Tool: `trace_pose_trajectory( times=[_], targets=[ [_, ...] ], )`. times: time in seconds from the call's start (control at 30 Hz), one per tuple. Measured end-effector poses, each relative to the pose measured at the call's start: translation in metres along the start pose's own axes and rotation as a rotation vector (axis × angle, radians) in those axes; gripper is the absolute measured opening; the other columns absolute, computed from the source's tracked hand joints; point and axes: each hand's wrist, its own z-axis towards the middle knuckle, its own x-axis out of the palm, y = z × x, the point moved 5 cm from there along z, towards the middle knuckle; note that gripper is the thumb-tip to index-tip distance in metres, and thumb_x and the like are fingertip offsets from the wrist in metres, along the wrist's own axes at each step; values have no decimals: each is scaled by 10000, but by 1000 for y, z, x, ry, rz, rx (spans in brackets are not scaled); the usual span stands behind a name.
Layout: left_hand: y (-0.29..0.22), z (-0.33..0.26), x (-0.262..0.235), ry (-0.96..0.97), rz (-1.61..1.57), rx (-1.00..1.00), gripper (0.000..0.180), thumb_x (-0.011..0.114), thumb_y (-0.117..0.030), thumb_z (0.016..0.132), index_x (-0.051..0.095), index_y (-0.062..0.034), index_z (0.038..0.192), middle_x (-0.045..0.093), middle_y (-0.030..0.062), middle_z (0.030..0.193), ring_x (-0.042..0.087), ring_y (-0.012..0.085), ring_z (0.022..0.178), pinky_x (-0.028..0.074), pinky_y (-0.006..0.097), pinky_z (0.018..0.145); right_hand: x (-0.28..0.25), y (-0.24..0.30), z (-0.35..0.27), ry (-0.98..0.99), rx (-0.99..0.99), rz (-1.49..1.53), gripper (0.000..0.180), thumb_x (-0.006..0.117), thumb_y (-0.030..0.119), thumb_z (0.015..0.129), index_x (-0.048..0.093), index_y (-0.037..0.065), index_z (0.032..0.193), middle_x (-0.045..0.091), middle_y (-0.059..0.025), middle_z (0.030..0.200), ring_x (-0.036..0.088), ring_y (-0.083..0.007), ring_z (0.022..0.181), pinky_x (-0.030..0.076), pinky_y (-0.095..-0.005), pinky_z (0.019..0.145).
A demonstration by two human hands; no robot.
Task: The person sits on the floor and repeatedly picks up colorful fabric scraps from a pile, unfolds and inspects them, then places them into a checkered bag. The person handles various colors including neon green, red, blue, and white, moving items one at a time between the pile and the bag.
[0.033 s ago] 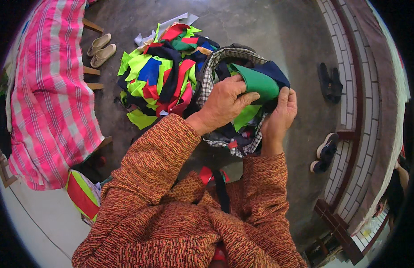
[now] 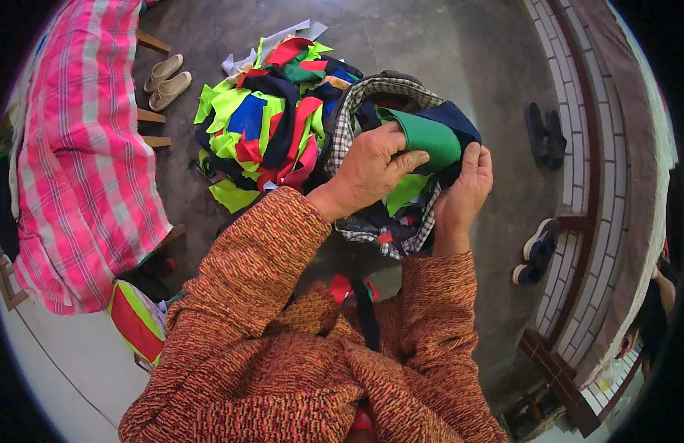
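Note:
My left hand [image 2: 371,162] is closed on the left end of a green fabric piece [image 2: 433,142], thumb laid along its lower edge. My right hand [image 2: 464,190] pinches the right edge of a navy fabric piece [image 2: 451,118], just beside the green one. The two pieces overlap; whether they are joined I cannot tell. Both are held over a round container lined with black-and-white checked cloth [image 2: 343,122]. Inside it, under my hands, lie a lime-green scrap [image 2: 407,193] and darker scraps, partly hidden.
Left of the container is a heap of coloured fabric scraps [image 2: 247,122]. A pink plaid cloth [image 2: 91,162] drapes over wooden-legged furniture, with beige shoes [image 2: 168,90] beside it. Black slippers [image 2: 546,136] and dark shoes [image 2: 540,247] lie by the white-brick edge at right.
Almost nothing differs. My right hand and the navy piece's edge have shifted very slightly to the right.

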Motion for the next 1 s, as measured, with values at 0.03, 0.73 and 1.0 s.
trace_pose_trajectory(
  times=[0.03, 0.73, 1.0],
  targets=[
    [0, -1, -2, 1, -19, -19, 236, 636, -167, 827, 635, -27, 1017, 611, 130, 994, 606, 247, 901, 472, 312, 784, 0, 1, 1, -8, 23, 20, 129, 535, 173, 924, 543, 45, 907, 591, -3, 851, 543, -76, 746, 455, -226, 700],
    [42, 14, -72, -118, -332, -389, 293, 573, -235, 861, 587, 9, 1024, 608, 69, 902, 608, 139, 724, 500, 254, 572, 11, 1, -4, 199, -132, -908, 366, 661, 80, 786, 534, 9, 1121, 583, -114, 1060, 564, -205, 970, 440, -306, 860],
    [154, -51, -222, -435, 291, -600, 454, 652, -341, 796, 587, -11, 1100, 632, 94, 1006, 607, 213, 930, 478, 305, 758, 14, -12, -4, 330, -149, -1048, 348, 634, 123, 815, 540, 22, 1135, 581, -130, 1093, 563, -249, 1013, 423, -331, 902]
  ],
)
